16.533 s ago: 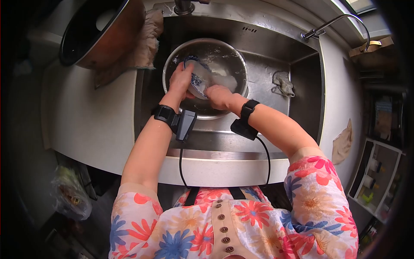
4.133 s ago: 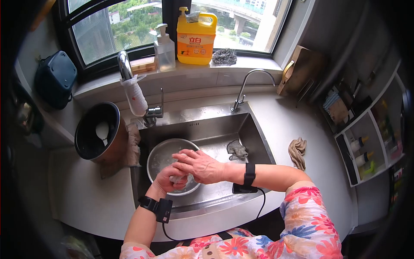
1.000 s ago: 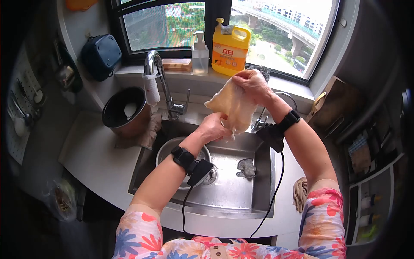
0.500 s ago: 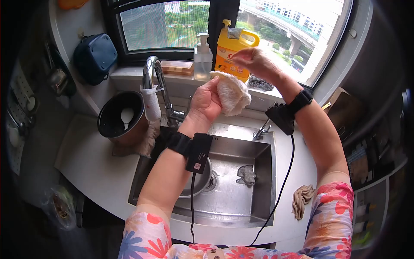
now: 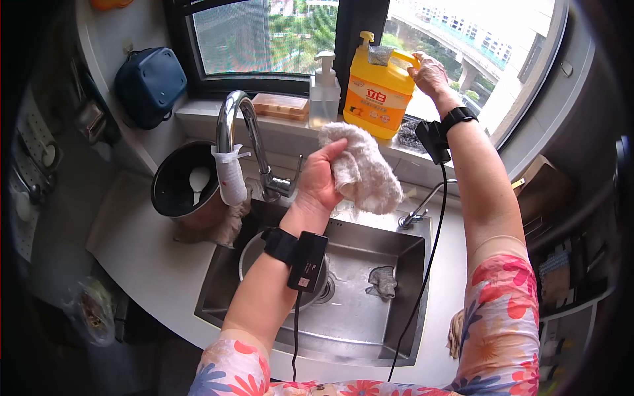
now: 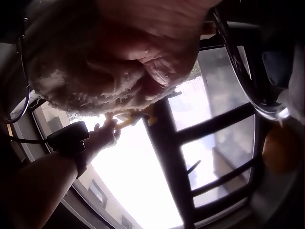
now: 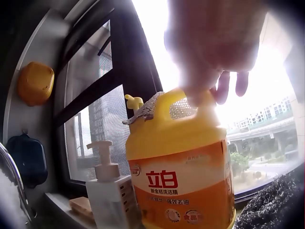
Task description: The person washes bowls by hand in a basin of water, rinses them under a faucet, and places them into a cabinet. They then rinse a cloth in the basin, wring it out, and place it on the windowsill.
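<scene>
In the head view the left hand [image 5: 320, 177] pinches a pale fluffy cloth [image 5: 363, 173] between thumb and fingers, above the back of the sink. The same cloth [image 6: 81, 76] hangs beside the palm in the left wrist view. At the window sill the right hand [image 5: 430, 74] has its fingers on the handle of a yellow jug [image 5: 376, 92]. Seen from the right wrist, that hand [image 7: 217, 43] lies over the handle of the jug [image 7: 181, 148], with its fingertips partly behind it. The jug stands upright.
A clear pump bottle [image 5: 324, 96] stands left of the jug, a dark scouring pad [image 7: 269, 205] right of it. The tap [image 5: 231, 125] arches over the sink [image 5: 360, 330], which holds a metal bowl [image 5: 249, 254] and a grey rag [image 5: 382, 282]. A pot [image 5: 198, 214] stands left.
The right hand has let go of the cloth and moved up and right to the jug's handle. The cloth now hangs from the left hand alone, higher than a second ago.
</scene>
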The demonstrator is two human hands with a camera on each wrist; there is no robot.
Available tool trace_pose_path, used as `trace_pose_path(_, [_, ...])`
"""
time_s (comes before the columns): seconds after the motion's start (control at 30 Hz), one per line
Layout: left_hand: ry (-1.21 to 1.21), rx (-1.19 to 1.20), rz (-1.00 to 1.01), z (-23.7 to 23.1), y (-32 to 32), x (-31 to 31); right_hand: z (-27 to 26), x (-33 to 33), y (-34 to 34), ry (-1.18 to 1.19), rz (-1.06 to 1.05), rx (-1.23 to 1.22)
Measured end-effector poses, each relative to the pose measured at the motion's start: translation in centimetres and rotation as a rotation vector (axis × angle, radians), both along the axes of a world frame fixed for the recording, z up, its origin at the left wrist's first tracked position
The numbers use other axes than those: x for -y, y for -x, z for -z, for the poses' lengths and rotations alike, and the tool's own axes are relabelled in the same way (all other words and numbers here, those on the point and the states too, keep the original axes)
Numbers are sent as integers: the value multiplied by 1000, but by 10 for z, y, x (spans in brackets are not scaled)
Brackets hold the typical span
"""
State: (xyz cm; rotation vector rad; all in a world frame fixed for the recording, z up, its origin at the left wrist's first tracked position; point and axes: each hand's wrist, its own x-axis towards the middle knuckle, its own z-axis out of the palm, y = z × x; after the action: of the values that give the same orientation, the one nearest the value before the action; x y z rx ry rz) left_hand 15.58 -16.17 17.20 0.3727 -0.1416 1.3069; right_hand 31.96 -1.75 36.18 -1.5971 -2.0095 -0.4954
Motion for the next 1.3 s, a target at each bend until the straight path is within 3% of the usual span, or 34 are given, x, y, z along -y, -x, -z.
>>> trace_pose_path(0.07, [-27, 31, -10, -11, 4, -2, 0, -4, -2, -5, -8, 0])
trace_pose_path(0.13, [-151, 49, -63, -19, 8, 0, 7, -13, -8, -181, -87, -31])
trace_pose_path(0.3, [-242, 72, -26, -14, 15, -1, 9, -20, -21, -177, -103, 13])
trace_pose_path(0.53, [-101, 0, -40, -12, 22, 14, 3, -29, -23, -345, -164, 112])
trace_pose_path(0.6, [-113, -196, -95, -28, 35, 20, -1, -29, -22, -323, -168, 128])
trace_pose_path(0.67, [-102, -232, -135, -47, 38, 25, 3, -26, -19, -294, -149, 146])
trace_pose_path(0.93, [-182, 73, -183, -90, 5, -19, -8, -5, -5, -51, -83, 164])
trace_pose_path(1.0, [-192, 65, -213, -102, 4, -28, -9, -6, -2, -85, -89, 371])
trace_pose_path(1.07, [-226, 63, -206, -109, 3, -45, -19, 1, 8, -5, -174, 244])
trace_pose_path(1.13, [-218, 39, -288, -113, 1, -55, -23, 5, 23, -177, -555, 205])
trace_pose_path(1.2, [-194, 32, -320, -112, 0, -64, -24, 11, 43, -104, -655, 214])
trace_pose_path(1.3, [-198, 28, -266, -104, 1, -70, -18, -5, 46, -52, -613, 225])
